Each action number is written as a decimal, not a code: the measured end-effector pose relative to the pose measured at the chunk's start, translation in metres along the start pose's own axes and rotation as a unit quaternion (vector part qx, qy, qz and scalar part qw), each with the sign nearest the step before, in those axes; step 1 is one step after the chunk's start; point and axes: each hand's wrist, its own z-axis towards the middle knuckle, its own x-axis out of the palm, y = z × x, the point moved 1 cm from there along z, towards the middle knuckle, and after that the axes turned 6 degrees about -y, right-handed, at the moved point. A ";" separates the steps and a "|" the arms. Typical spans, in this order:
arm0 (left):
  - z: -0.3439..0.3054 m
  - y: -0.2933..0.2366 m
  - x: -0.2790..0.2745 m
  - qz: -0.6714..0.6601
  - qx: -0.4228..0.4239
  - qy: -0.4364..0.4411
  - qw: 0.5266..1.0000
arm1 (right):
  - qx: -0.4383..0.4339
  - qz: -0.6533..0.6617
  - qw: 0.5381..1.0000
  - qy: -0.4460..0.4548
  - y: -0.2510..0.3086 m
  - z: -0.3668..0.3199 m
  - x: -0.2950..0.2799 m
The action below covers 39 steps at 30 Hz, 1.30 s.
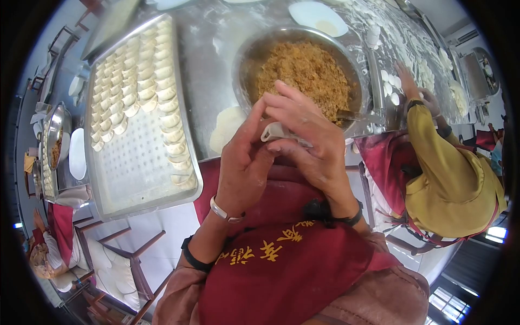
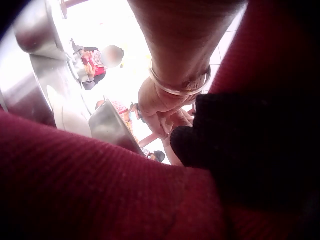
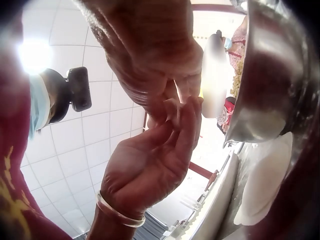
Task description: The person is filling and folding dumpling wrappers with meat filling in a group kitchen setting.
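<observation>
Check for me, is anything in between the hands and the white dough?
Nothing visible: the left hand and right hand both touch the dough directly. The metal bowl sits beyond them, not in between.

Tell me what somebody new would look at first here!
Probably the big metal bowl of crumbly orange-brown filling, just beyond the hands. Next, the tray on the left, with pale dumplings in rows. In the middle, the left hand and right hand pinch a white piece of dough above a dark red apron.
</observation>
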 end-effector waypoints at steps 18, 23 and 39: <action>-0.004 -0.005 0.004 -0.046 -0.007 -0.034 0.998 | 0.022 0.030 0.999 -0.015 -0.007 -0.006 0.003; -0.003 -0.010 0.002 0.013 0.003 -0.003 1.000 | -0.024 0.006 1.000 0.003 -0.003 -0.005 0.001; -0.012 -0.024 0.003 -0.034 -0.046 0.038 0.998 | 0.018 0.154 0.985 0.074 0.000 0.001 -0.008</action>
